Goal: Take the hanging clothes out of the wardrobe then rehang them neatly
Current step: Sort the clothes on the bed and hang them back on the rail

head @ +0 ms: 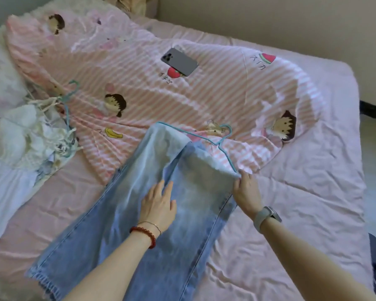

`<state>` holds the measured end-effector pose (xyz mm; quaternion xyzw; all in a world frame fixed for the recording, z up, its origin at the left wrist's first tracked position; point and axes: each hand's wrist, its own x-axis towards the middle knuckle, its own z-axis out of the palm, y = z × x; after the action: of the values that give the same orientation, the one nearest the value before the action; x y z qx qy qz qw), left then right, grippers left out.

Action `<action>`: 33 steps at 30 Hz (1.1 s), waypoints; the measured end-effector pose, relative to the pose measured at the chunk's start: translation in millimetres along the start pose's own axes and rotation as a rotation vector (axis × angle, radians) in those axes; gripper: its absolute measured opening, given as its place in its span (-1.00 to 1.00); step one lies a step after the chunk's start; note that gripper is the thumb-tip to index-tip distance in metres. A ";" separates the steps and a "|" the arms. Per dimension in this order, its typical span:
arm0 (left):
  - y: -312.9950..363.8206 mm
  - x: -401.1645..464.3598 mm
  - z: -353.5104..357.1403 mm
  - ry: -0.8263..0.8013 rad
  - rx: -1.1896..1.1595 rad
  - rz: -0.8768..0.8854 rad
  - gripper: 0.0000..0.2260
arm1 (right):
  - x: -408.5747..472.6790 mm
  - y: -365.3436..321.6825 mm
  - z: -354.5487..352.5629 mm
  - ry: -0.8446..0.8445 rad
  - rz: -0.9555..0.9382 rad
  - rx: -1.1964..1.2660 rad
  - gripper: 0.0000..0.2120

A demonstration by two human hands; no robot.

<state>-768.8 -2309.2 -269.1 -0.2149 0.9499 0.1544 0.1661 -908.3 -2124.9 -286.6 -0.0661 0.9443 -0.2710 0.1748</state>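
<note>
Light blue jeans (126, 213) lie flat on the bed, folded over the bar of a thin blue wire hanger (217, 141) whose hook points toward the far side. My left hand (159, 206) rests flat on the denim with fingers spread, near the fold. My right hand (246, 191) pinches the right edge of the folded jeans where the hanger's corner sits. A white and cream garment (30, 135) lies bunched at the left on another blue hanger (68, 94).
A pink striped cartoon blanket (204, 94) covers the middle of the bed, with a grey phone (179, 61) lying on it. The pink sheet (302, 213) stretches to the right edge. A white pillow (0, 83) sits at far left. The wall runs behind.
</note>
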 end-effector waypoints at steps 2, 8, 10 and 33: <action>8.1 31.7 8.8 -0.007 0.029 0.039 -0.49 | 35.2 10.0 6.1 -0.012 0.059 0.042 -0.64; 22.7 94.0 29.1 0.039 0.095 0.176 -0.47 | 100.8 30.0 20.8 -0.293 0.210 0.000 -0.66; 26.9 103.9 30.6 0.045 0.126 0.200 -0.46 | 108.1 31.0 24.1 -0.371 0.199 0.002 -0.72; -33.8 -7.9 -157.3 0.785 -0.084 0.127 -0.53 | -30.9 -137.7 -91.0 0.455 -0.735 0.054 -0.64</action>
<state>-785.7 -2392.9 -132.5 -0.2050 0.9455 0.1091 -0.2283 -908.7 -2189.9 -131.8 -0.3322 0.8649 -0.3475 -0.1443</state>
